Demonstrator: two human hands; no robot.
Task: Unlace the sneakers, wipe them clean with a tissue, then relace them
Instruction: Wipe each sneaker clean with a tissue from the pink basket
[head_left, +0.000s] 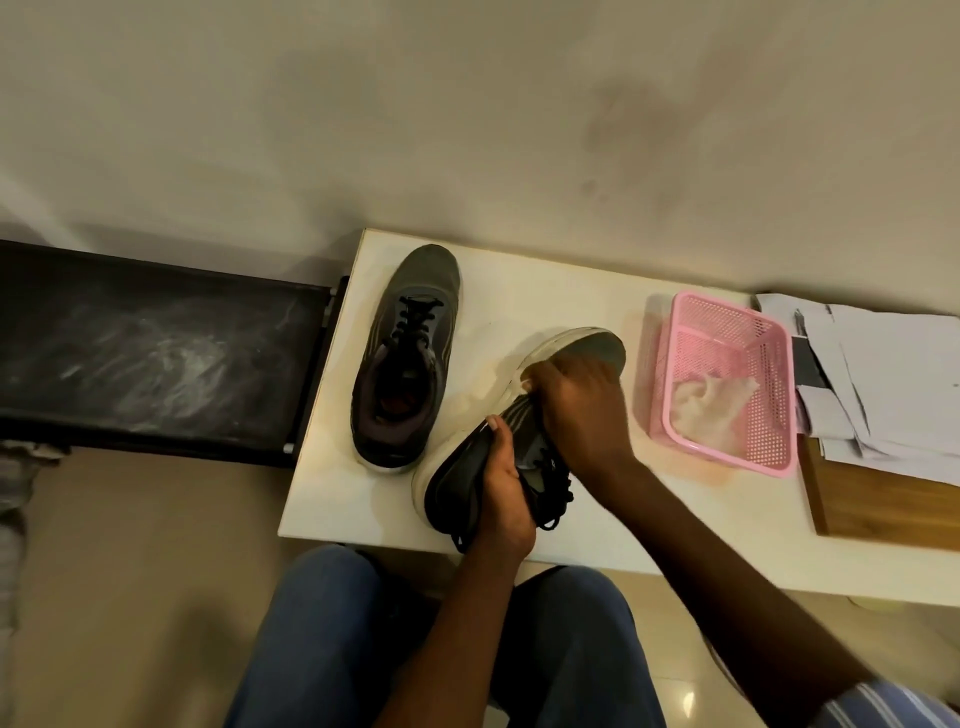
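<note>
I'm looking down over the white table (571, 291) and the wiping step looks to be in hand. The left hand (501, 499) is wrapped around the heel end of the near sneaker (597, 348), thumb on the upper by the stripes, fingers curled underneath. It holds the shoe tipped on its side, pale sole edge turned away from me to the left; I judge that's to bring the sidewall up where the other hand can rub it.

The right hand (576, 410) is clenched over the forefoot, just ahead of the left hand's grasp, knuckles toward me. A scrap of white shows at its fingertips against the sole rim; I take that for the tissue (524, 385), bunched inside the fist, though most of it is hidden. The toe pokes out beyond this hand, pointing away from me.

Black laces (550, 499) hang in a loose tangle just right of the left hand, below the right wrist. Whether they are fully out of the eyelets, I can't tell.

The second sneaker (405, 358) stands upright well left of both hands, apparently still laced, untouched. Right of the right hand sits the pink basket (727, 312) with crumpled white tissues (706, 410) inside, within easy reach, I'd say, for a fresh piece. Beyond the basket lie loose papers (883, 364).
</note>
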